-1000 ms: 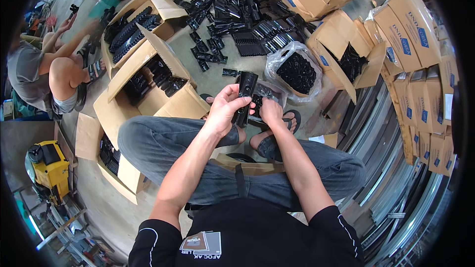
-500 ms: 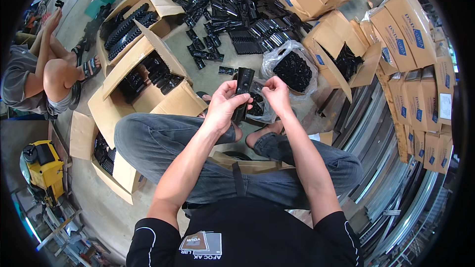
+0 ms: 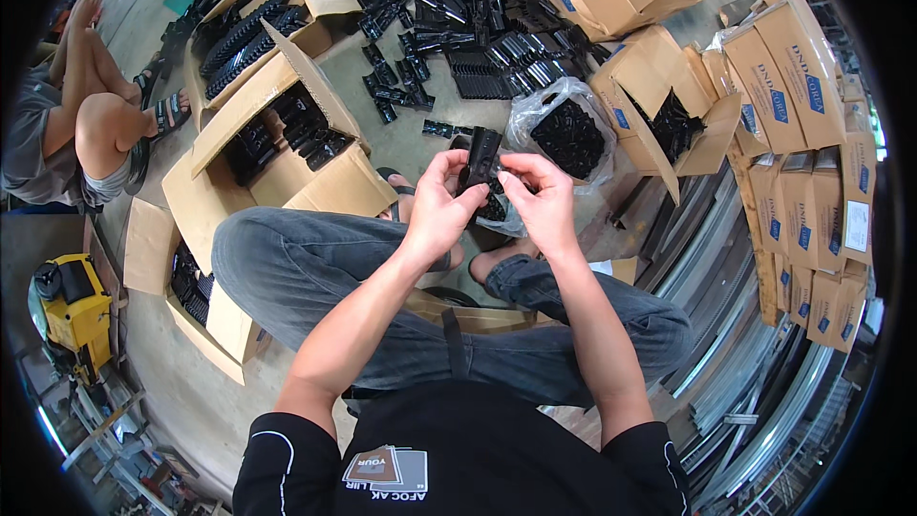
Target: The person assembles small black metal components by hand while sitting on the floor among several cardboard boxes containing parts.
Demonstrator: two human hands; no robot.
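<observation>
My left hand [image 3: 437, 203] is closed around a glossy black plastic part [image 3: 483, 151], short and channel-shaped, held upright above my feet. My right hand [image 3: 541, 203] has its thumb and fingertips pinched together against the part's right side. Whatever small thing may be between those fingertips is too small to make out. Beneath the hands, a clear plastic bag [image 3: 508, 222] with small black pieces is partly covered by them. Just beyond my right hand stands a larger clear bag [image 3: 567, 139] full of small black pieces.
A heap of black parts [image 3: 458, 14] covers the floor ahead. Open cardboard boxes [image 3: 330, 193] with black parts stand at left, another box [image 3: 712, 139] at right. Metal profiles [image 3: 712, 296] lie right, beside stacked cartons [image 3: 798, 96]. Another person [image 3: 105, 134] sits at far left.
My right hand has moved left and now touches the black part; before, it was pinched a little apart from it. The left hand still holds the part.
</observation>
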